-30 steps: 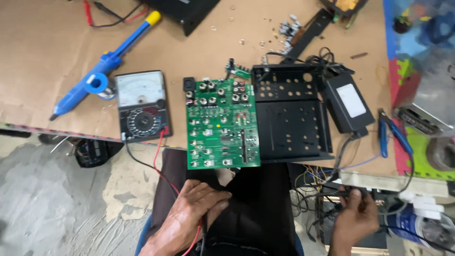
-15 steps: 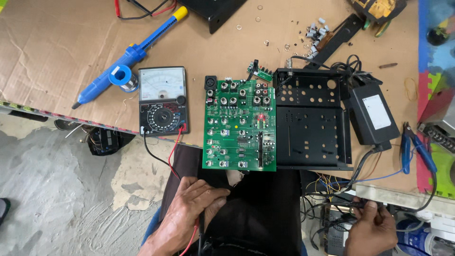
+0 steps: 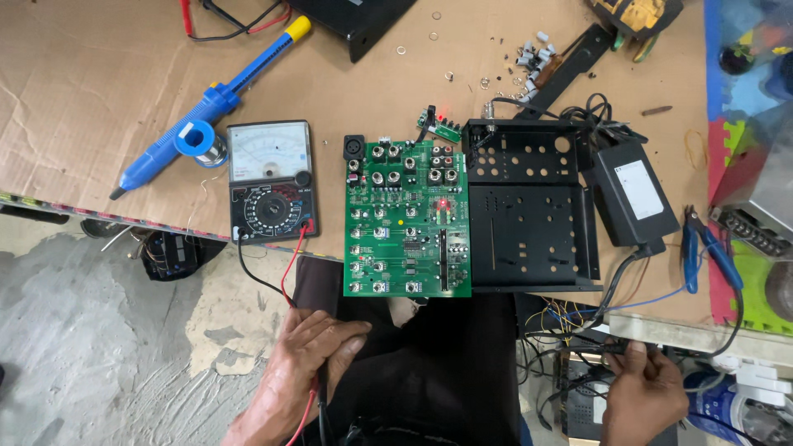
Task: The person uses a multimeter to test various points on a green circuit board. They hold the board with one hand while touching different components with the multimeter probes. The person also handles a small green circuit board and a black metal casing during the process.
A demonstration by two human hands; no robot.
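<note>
From my remote seat I read the cardboard-covered surface (image 3: 99,99) from its left side, where a blue desoldering pump (image 3: 206,107) lies slantwise with a reel of solder (image 3: 198,140) against it. Next, at the front edge, sits the analogue multimeter (image 3: 271,177), its red and black test leads (image 3: 285,277) dropping off the edge toward my lap. My left hand (image 3: 310,351) rests there below the front edge, its grip curled loosely about those leads, fingers half closed rather than clenched. Just right of the meter lies the green circuit board (image 3: 407,219), flat, overhanging the front edge, with a red lamp lit near its middle, so it looks powered. Beside it, touching its right side, stands the empty black metal chassis (image 3: 529,206), and further right a black power adapter (image 3: 636,190) with its cable running down off the edge. Blue-handled pliers (image 3: 702,252) lie near the right edge. My right hand (image 3: 648,388) is low, beneath the surface's front right corner, its grip pinched shut on a dark cable (image 3: 595,348) among a tangle of wires. As I judge it, the board is out of its case and live, the meter is ready, yet no probe touches the board, so measuring is not begun.
</note>
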